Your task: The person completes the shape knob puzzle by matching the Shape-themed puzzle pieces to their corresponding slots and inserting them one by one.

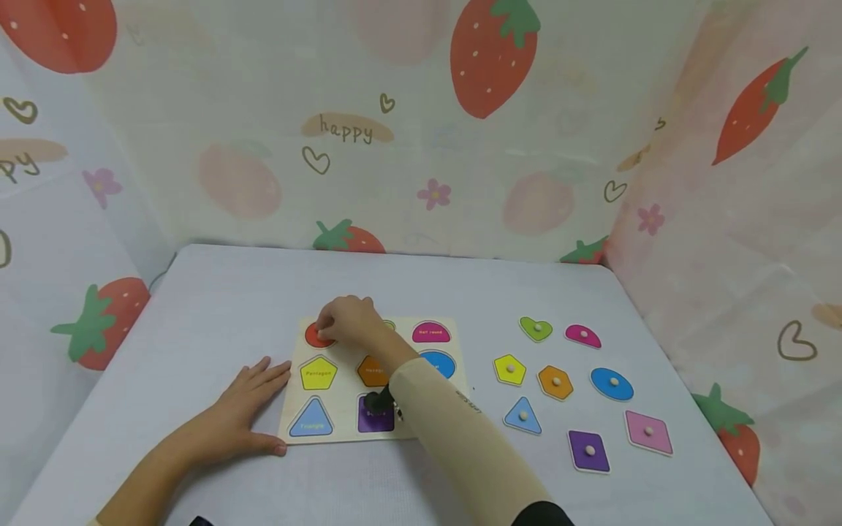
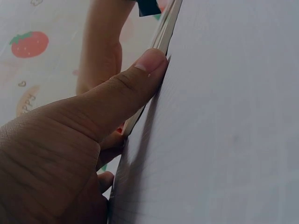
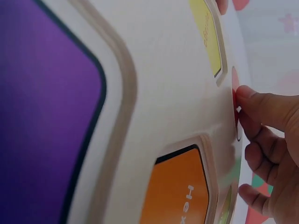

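A cream shape-puzzle board (image 1: 346,380) lies on the white table, its printed recesses in several colours. At its far left corner my right hand (image 1: 351,321) pinches the small knob of a red round piece (image 1: 314,338), thumb and forefinger together. In the right wrist view that red piece (image 3: 234,77) is level with the board's surface, at its recess. My left hand (image 1: 242,409) lies at the board's left edge with fingers spread and straight. In the left wrist view its thumb (image 2: 135,79) touches the board's edge. My right forearm hides part of the board's right side.
Right of the board lie loose knobbed pieces, among them a green heart (image 1: 534,329), a yellow pentagon (image 1: 505,374), a blue oval (image 1: 607,378) and a purple square (image 1: 582,459). A strawberry-printed curtain (image 1: 408,161) encloses the table (image 1: 250,292) at the back and sides.
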Tool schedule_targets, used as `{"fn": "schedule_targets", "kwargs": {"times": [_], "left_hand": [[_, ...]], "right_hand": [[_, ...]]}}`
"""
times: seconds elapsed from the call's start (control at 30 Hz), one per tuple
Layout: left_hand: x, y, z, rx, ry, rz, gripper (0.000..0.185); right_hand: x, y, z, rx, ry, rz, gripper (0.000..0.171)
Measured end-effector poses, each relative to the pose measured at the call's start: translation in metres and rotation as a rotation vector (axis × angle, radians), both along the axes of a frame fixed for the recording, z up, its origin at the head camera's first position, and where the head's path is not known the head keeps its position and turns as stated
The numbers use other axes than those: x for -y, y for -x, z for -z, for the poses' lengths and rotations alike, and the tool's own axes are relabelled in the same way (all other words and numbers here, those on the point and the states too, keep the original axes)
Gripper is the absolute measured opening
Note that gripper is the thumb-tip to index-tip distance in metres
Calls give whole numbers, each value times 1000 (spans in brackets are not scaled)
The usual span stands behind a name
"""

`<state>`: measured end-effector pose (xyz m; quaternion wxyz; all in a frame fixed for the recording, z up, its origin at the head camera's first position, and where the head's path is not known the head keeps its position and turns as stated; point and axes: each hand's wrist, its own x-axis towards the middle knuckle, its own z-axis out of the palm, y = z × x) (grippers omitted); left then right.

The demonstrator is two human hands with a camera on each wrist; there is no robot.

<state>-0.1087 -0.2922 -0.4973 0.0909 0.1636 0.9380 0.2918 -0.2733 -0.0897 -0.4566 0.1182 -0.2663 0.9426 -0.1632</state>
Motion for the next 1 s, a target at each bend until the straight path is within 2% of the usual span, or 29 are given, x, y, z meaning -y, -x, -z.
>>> {"fn": "schedule_targets", "kwargs": {"times": [0.33,0.5,0.73,1.0], "left_hand": [[1,2,3,-4,12,2,124],[0,1,0,-18,9,8,122],[0,3,2,-8,15,-2,123],[1,4,6,-1,22,-3,125]], "right_hand": [[1,-2,2,-64,-16,28,16],[-1,-5,-2,-89,-48,5,17],[-9,-10,-16,-90,-29,-38,23],[-37,-12,-45,-202,19,-109,31]]}}
